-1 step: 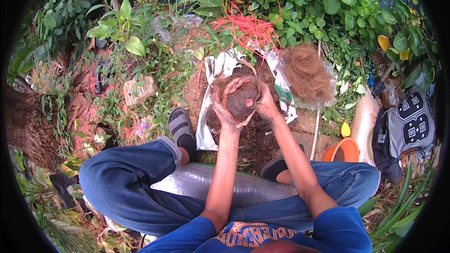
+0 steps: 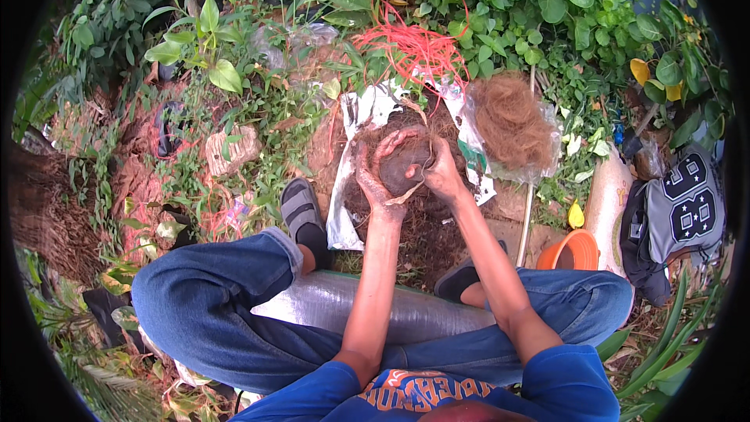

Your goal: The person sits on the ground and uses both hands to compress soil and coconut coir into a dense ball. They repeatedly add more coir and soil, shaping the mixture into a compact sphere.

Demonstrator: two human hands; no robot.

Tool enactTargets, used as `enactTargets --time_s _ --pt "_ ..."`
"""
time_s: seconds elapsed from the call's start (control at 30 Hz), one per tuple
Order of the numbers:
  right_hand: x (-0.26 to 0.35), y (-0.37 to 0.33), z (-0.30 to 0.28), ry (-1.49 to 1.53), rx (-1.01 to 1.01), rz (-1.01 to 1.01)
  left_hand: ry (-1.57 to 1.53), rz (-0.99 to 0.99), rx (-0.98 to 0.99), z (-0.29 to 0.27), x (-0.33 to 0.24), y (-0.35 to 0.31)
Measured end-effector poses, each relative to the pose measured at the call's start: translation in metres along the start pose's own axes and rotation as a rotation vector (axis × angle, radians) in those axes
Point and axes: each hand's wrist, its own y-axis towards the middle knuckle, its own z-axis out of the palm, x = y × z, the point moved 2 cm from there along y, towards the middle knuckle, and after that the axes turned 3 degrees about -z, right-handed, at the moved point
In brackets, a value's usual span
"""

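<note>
Remotely, I watch two hands, left grip (image 2: 373, 177) and right grip (image 2: 444, 177), cupped closed around one dark ball (image 2: 397, 166) over one torn sack (image 2: 346, 215). Beyond its edge: one fibre heap (image 2: 512, 125) at two o'clock, one orange bucket (image 2: 587, 248) (a gap between) at four.

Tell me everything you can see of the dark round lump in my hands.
The dark round lump is brown, roughly ball-shaped and matte, and looks like packed soil. A pale, dry-looking strip shows at its lower right edge. The left hand and right hand cup it from both sides, a digit tip against its face, over loose dark fibrous material. Its underside is hidden.
</note>
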Motion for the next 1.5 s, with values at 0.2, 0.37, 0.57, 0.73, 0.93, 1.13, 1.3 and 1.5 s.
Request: enactTargets --time_s 0.2,0.37,0.57,0.73,0.93,1.13,1.3,1.5 --pt "-0.016 -0.002 0.012 -0.189 -0.101 -0.112 0.004 0.156 -0.037 -0.013 0.008 0.004" --pt "0.0 -0.003 0.033 -0.645 -0.168 -0.153 -0.086 0.206 0.009 -0.031 0.004 0.013" --pt "-0.016 -0.007 0.029 -0.655 -0.271 -0.201 -0.101 0.007 0.137 -0.044 0.005 0.032" --pt "0.005 0.005 -0.012 -0.167 -0.035 0.027 0.009 -0.36 0.124 -0.001 0.002 0.005" --pt "-0.013 -0.01 -0.005 -0.274 0.055 0.137 0.011 -0.325 -0.147 -0.025 0.008 0.003" --pt "-0.005 -0.007 -0.009 -0.282 0.151 0.226 -0.091 -0.148 -0.186 -0.041 0.026 -0.003" --pt "-0.004 0.001 0.005 -0.443 -0.103 0.071 0.113 -0.051 -0.064 -0.025 0.007 0.012" --pt "-0.021 0.0 0.018 -0.417 -0.208 0.018 0.158 0.183 -0.042 -0.022 0.005 0.014"
